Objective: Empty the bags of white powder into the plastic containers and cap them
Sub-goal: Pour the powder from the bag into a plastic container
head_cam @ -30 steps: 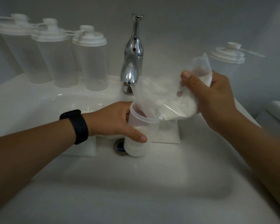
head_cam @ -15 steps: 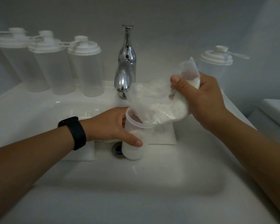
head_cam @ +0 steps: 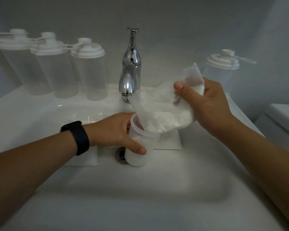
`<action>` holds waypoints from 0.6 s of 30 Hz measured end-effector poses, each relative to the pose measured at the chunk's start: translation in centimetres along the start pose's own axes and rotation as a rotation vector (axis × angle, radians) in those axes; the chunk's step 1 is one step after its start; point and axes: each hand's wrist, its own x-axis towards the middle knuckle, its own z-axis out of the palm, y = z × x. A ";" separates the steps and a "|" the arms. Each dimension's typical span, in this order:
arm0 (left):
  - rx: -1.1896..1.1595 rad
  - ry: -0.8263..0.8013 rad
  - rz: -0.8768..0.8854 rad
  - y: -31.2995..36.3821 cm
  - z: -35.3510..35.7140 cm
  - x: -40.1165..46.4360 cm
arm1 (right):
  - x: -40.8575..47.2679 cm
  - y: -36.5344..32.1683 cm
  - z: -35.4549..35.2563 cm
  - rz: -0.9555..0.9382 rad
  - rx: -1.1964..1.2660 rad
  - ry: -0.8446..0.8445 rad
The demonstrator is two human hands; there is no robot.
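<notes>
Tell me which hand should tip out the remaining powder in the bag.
Right. The right hand grips the bag raised, its mouth inside the container; the left hand is holding that container steady.

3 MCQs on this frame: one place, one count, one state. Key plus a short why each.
1. Where does the open cup stand? A) in the sink B) on the ledge C) under the spout
2. How many capped containers stand left of the tap? A) one B) three C) five
3. The bag is A) sealed flat B) tilted into the cup C) empty

A: its base sits in the basin by the drain.
B: three lids show there.
B: the right hand tips it, its mouth inside the rim; the left hand grips the cup.
</notes>
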 end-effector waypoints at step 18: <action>0.048 -0.019 -0.004 0.0 -0.2 -0.2 | 0.2 0.2 -0.2 0.011 0.038 -0.027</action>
